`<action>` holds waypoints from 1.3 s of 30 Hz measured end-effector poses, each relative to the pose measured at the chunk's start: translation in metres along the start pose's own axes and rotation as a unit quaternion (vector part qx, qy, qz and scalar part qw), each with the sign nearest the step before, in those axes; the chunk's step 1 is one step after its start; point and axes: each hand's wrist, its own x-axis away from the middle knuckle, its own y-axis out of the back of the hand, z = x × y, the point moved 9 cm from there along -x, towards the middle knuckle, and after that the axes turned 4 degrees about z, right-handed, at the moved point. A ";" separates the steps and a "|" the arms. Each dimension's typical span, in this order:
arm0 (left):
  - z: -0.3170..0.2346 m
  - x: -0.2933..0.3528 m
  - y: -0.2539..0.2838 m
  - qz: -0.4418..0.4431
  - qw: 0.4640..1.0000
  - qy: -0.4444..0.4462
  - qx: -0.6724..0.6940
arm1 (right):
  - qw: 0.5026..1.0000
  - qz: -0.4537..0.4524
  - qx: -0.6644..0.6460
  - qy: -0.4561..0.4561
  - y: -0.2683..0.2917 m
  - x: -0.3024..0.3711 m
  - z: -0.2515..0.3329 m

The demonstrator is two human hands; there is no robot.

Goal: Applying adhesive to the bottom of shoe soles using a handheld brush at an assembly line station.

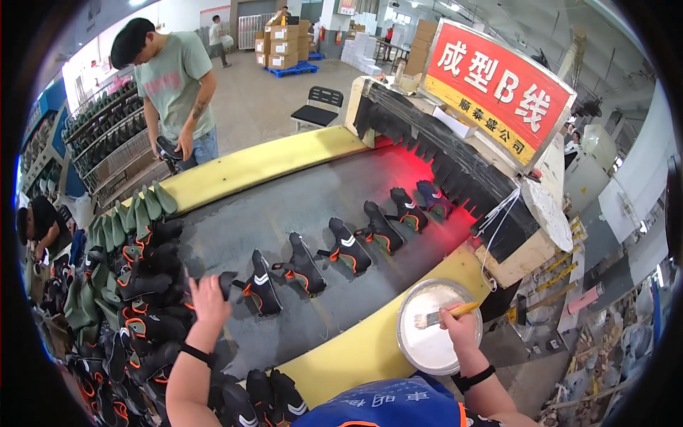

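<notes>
My right hand (459,329) is closed round the wooden handle of a paintbrush (464,309). Its pale bristles lie at the white liquid (435,345) in a round white bucket (403,334). At the left edge of the grey conveyor belt (213,242), my left hand (208,302) is closed on a black shoe upper (227,283), which the fingers partly hide. Just right of it, a black shoe upper with orange trim (262,288) stands on the belt. Several more stand in a row behind it, running toward a red-lit opening (420,167).
A large pile of black uppers (153,285) and green shoe lasts (85,302) lies left of the belt. Yellow boards (263,167) edge the belt. A machine hood with black flaps (427,135) spans its far end. Across the belt a person (174,85) handles a dark shoe.
</notes>
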 end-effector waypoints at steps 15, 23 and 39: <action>-0.273 0.132 -0.146 0.376 0.864 0.035 0.333 | 0.976 -0.025 -0.211 -0.052 0.081 0.022 -0.044; -0.299 0.206 -0.085 0.246 0.968 -0.038 0.032 | 0.952 -0.045 -0.289 -0.091 0.135 0.010 -0.112; -0.275 0.227 -0.136 0.192 0.868 0.124 0.441 | 0.915 0.072 0.380 0.111 0.083 0.000 -0.129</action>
